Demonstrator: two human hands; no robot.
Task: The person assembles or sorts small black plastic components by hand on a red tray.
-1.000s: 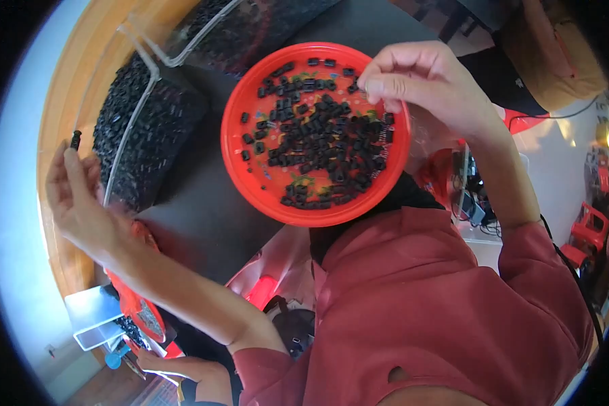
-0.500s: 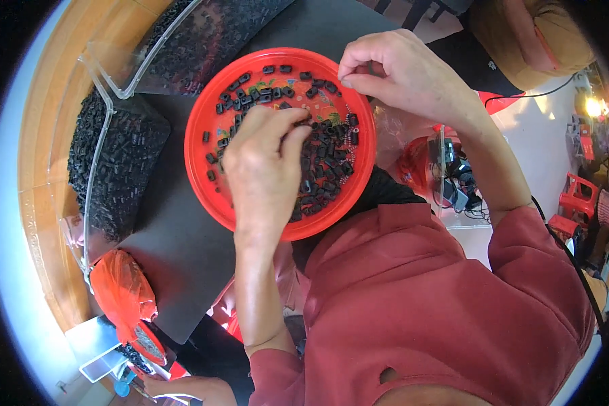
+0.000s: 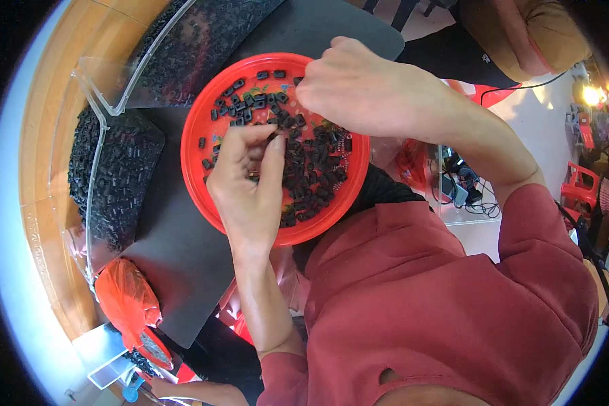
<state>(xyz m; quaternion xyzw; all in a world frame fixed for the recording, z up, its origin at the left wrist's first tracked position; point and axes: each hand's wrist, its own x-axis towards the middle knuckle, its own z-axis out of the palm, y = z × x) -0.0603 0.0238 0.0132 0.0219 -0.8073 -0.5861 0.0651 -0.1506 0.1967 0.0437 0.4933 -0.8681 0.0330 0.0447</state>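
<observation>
A round red tray (image 3: 191, 196) with a patterned floor holds many small black plastic pieces (image 3: 311, 177), some spread along its far left side, others heaped on the right. Over its left half, my left hand (image 3: 247, 183) pinches one small black plastic piece (image 3: 273, 135) between thumb and forefinger. My right hand (image 3: 355, 88) is over the tray's far right rim, its back toward me and fingers curled under. Whatever it may hold is hidden behind the knuckles.
Clear bins (image 3: 108, 115) heaped with black pieces stand left of the tray on a dark table (image 3: 176, 271). Nearer sits an orange-red plastic bag (image 3: 125, 294). At right, a clear box (image 3: 463, 186) holds cables. Another person's legs (image 3: 555, 34) and a forearm (image 3: 203, 389) show at the edges.
My right hand has moved left and down over the tray rim, turning its knuckles up. My left hand has turned, and a small black piece now shows in its pinch.
</observation>
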